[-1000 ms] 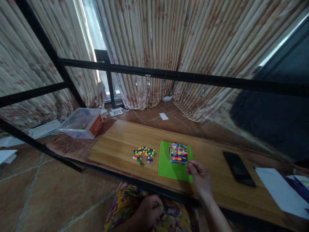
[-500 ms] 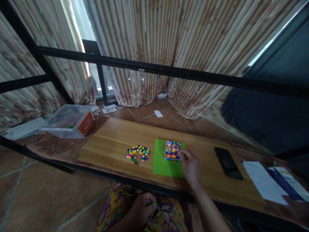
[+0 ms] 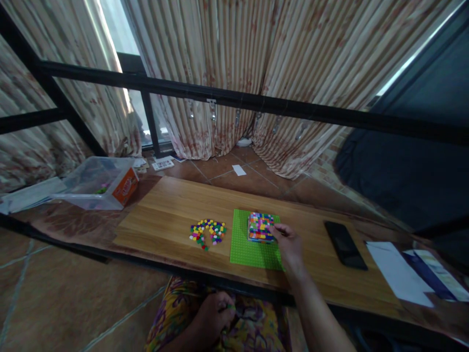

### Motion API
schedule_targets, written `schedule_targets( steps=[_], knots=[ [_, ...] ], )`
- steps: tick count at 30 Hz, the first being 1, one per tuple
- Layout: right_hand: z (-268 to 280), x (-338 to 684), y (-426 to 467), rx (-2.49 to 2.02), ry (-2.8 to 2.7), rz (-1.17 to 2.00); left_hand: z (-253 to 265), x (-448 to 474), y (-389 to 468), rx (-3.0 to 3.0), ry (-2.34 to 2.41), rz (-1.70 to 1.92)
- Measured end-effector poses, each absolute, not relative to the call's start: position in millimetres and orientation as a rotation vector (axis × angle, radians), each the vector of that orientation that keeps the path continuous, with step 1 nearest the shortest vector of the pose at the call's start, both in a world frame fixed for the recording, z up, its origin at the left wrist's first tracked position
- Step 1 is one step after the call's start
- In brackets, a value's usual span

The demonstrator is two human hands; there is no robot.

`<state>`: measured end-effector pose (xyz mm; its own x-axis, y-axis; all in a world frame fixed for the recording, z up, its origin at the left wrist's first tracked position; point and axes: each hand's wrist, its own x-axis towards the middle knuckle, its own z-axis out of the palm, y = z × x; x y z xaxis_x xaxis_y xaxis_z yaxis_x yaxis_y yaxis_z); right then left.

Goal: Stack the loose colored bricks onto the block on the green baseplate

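Observation:
A block of many-coloured toy bricks (image 3: pixel 261 226) stands on a green studded baseplate (image 3: pixel 244 249). At the block's right edge is my right hand (image 3: pixel 289 244), its thumb and fingertips pinched together against the top. Anything between those fingertips is too small to make out. My left hand (image 3: pixel 220 313) rests closed on my patterned lap, below the table edge. A small green brick (image 3: pixel 230 306) shows between its thumb and fingers. Left of the baseplate lies a loose, curved spread of small coloured bricks (image 3: pixel 208 226).
The wooden board (image 3: pixel 161 215) carries a black phone (image 3: pixel 345 244) at right. Beyond it lie white papers (image 3: pixel 397 271). A clear plastic box (image 3: pixel 97 183) with an orange label stands at left. A black metal bar (image 3: pixel 234 100) crosses in front of the curtains (image 3: pixel 220 49).
The view has shifted slightly. My right hand stays at the block's right edge with its fingers a little differently placed. My left hand remains closed on my lap.

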<state>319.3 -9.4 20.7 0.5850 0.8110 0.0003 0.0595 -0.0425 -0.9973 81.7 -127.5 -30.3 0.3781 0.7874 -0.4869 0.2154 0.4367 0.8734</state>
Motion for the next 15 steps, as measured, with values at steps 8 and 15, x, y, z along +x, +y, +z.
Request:
schedule_targets(
  steps=[8, 15],
  knots=[
    [18.3, 319.1, -7.9, -1.474, -0.660, 0.815, -23.2, 83.6, -125.1, 1.090, 1.190, 0.444],
    [22.9, 313.5, -9.2, -1.431, -0.630, 0.821, -21.3, 86.9, -123.3, 1.068, 1.175, 0.483]
  ],
)
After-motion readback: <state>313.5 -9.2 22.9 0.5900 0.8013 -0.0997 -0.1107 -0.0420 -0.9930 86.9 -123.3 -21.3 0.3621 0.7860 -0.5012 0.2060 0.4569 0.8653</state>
